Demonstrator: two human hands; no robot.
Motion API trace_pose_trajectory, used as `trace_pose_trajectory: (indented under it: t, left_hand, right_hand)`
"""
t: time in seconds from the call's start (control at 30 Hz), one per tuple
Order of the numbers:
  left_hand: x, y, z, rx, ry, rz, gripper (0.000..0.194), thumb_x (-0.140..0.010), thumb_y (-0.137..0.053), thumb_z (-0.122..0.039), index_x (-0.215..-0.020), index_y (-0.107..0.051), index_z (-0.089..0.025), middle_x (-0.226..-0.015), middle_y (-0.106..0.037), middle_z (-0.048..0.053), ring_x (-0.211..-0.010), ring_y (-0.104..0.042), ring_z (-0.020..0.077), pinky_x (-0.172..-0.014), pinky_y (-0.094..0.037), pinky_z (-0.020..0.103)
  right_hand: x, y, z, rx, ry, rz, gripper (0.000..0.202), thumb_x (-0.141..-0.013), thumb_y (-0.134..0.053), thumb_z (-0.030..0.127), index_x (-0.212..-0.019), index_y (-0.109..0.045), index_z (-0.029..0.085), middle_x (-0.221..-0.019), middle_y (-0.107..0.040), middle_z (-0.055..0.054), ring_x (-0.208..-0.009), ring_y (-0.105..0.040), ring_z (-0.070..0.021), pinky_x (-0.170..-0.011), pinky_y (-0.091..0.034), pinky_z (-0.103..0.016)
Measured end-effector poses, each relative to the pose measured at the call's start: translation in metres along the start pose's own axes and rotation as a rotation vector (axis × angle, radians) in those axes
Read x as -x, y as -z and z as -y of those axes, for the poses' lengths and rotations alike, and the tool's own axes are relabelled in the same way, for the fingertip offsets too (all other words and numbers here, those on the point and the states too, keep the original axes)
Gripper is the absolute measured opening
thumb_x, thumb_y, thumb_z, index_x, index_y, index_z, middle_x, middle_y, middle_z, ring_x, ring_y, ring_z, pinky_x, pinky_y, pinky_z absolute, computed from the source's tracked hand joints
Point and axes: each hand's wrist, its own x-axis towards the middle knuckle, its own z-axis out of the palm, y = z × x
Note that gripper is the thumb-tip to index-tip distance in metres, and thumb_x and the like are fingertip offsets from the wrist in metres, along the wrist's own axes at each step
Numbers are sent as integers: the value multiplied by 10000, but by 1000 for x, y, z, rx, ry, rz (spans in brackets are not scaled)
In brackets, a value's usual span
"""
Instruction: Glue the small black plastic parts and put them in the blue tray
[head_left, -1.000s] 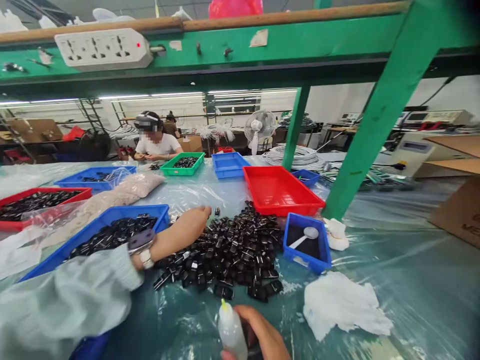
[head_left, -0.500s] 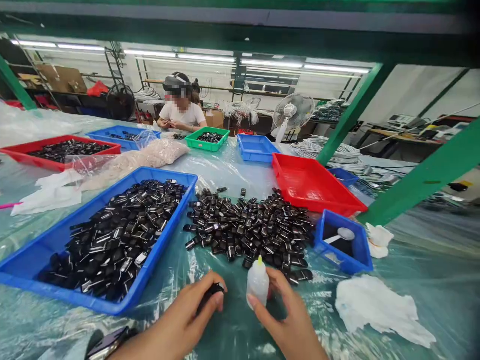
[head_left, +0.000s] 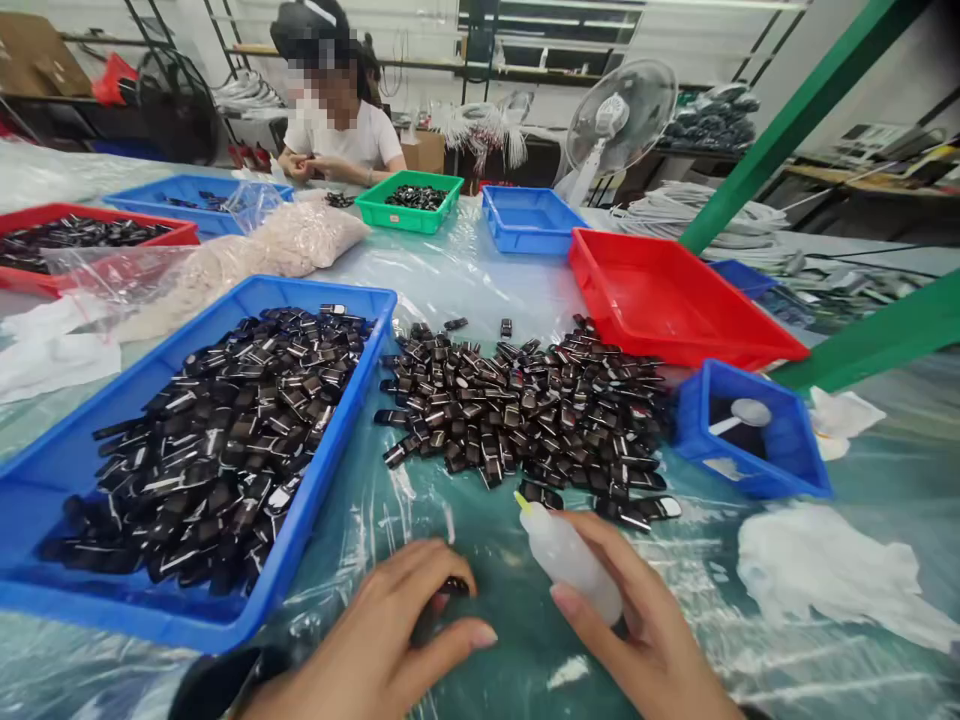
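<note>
My left hand (head_left: 420,610) is curled round a small black plastic piece (head_left: 453,586), mostly hidden by my fingers; my thumb stands off to the side. In my right hand (head_left: 630,610) is a white squeeze bottle (head_left: 570,558) with a yellow nozzle, tilted so that the tip points up and left. Just beyond both hands lies a loose heap of small black plastic pieces (head_left: 517,410) with shiny edges. To the left, a large blue tray (head_left: 330,490) holds many more such pieces.
A blue bin (head_left: 712,462) with black contents and a white scoop (head_left: 750,412) stands right of the heap, near a crumpled white cloth (head_left: 832,570). Behind are a red tray (head_left: 667,300), a green tray (head_left: 409,218) and a bag of beige material (head_left: 300,235). Across the table sits a person (head_left: 345,130).
The camera has tipped down and moved closer. The bottle in my right hand has gone from upright to tilted left. My left thumb has moved away from the black piece.
</note>
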Motion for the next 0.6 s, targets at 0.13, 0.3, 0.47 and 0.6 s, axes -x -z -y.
trace_pose_trajectory:
  t: [0.13,0.3,0.47,0.6]
  left_hand:
    - [5,3,2,81,13,11,262,-1006,-332,-239,-1208,-480,-318,-1109,-562,21,-1069,-545,180,-920,-422,291]
    - [1,2,9,185,152,-83,181,-934,-533,-341,-1110,-548,-301,-1044,-623,12,-950,-602,198,-775,-494,269]
    - [1,3,9,221,132,-203,182,-853,-656,-418,-980,-623,-292,-908,-654,-4,-825,-628,188,-698,-494,244]
    - [4,1,5,262,129,-314,202,-825,-673,-467,-951,-644,-312,-886,-665,-13,-810,-625,183,-673,-491,224]
  right_hand:
    - [3,1,-6,-15,-51,44,438,-875,-584,253,-1279,-452,356,-1145,-656,-32,-997,-668,-189,-763,-576,-246]
    - [8,4,-11,-62,-28,38,401,-828,-643,251,-1191,-512,362,-1022,-701,-15,-884,-711,-191,-674,-600,-241]
    - [18,11,-11,134,55,8,433,-796,-675,326,-1214,-576,378,-1079,-721,-37,-974,-700,-257,-804,-594,-347]
    - [25,15,-12,142,46,20,406,-776,-682,375,-1179,-630,367,-1017,-748,-40,-908,-720,-278,-805,-598,-387]
